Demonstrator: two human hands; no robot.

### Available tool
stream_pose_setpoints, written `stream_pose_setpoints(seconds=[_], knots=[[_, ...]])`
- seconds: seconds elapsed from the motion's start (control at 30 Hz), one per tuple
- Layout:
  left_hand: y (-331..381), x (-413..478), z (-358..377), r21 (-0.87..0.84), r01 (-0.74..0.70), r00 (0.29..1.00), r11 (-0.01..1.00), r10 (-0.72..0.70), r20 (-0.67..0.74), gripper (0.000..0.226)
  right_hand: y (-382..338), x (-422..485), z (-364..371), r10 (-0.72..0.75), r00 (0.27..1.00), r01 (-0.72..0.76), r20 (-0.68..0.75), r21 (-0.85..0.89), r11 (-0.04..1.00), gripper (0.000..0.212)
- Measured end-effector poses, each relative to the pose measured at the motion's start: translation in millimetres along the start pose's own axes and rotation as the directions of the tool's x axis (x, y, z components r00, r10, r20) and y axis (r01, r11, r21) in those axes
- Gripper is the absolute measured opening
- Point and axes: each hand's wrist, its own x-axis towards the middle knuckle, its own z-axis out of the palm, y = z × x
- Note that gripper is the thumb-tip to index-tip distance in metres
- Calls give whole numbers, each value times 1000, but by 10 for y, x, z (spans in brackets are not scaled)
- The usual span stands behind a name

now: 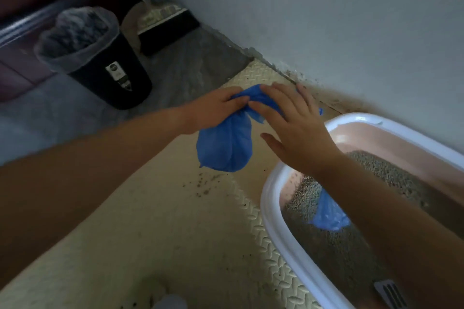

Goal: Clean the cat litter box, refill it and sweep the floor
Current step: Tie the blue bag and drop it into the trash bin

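The blue bag (223, 148) hangs bulging and full in mid-air above the foam mat (150, 221), its neck bunched up tight at the top. The left hand (216, 108) has that neck gripped, fingers curled right round the gathered plastic. The right hand (298, 133) comes in from the other side with fingers straight and spread, fingertips lying on the loose blue plastic at the top of the bag, thumb held out below. Directly under the bag, a scatter of dark spilled grains (200, 183) dots the mat. Beneath the right forearm sits the litter box (276, 228), white rim and pink inside, with grey litter (334, 253) piled unevenly in it. A second piece of blue plastic (329, 216) lies on that litter, partly hidden by the forearm, and what it is exactly I cannot tell. Nearer the person than the right hand, at the box's near end, the slotted grey head of a scoop (389, 293) pokes into view. Beyond the left hand and well apart from it stands a black bin (113, 75) with a pale liner folded over its rim. Just past the bin a dustpan (165, 30) stands against the wall (326, 20), which runs along behind both hands, with more grit gathered at its foot.
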Motion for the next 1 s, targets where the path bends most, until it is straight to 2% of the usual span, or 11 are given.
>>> stream_pose_setpoints(seconds=[0.1,0.2,0.3,0.43,0.5,0.6,0.67,0.77,0.83,0.9,1.0], knots=[[101,-114,-97,-157,69,988,985,-45,148,54,9,-6,105,-5,990,4,-139,-12,1000,44],[126,-165,-96,-177,81,970,981,-37,239,27,57,90,120,-36,981,46,-188,47,998,31],[78,-169,-90,-113,90,960,990,-56,274,25,50,244,152,-46,999,45,-2,122,991,21],[-162,-181,-153,133,-4,987,991,-17,161,33,-141,542,127,223,900,-295,373,148,944,16],[-300,-152,-211,152,-164,986,975,156,61,37,-199,723,127,410,755,-585,512,243,774,21],[-487,-50,-356,202,-394,908,896,414,-66,18,-292,961,160,497,405,-909,768,396,130,24],[-570,36,-479,209,-442,876,872,470,-107,8,-354,1064,225,560,349,-926,751,369,82,27],[-692,187,-685,126,-423,881,897,440,-174,2,-522,1191,197,678,666,-745,311,302,594,32],[-759,302,-794,-5,-386,911,922,380,-160,2,-616,1262,119,427,902,-431,63,91,898,51],[-786,390,-856,-155,-354,935,923,343,-92,5,-607,1278,171,153,983,-126,98,-235,964,54],[-779,471,-935,-349,-325,933,879,358,32,5,-521,1409,261,138,971,-52,194,-393,918,48]])
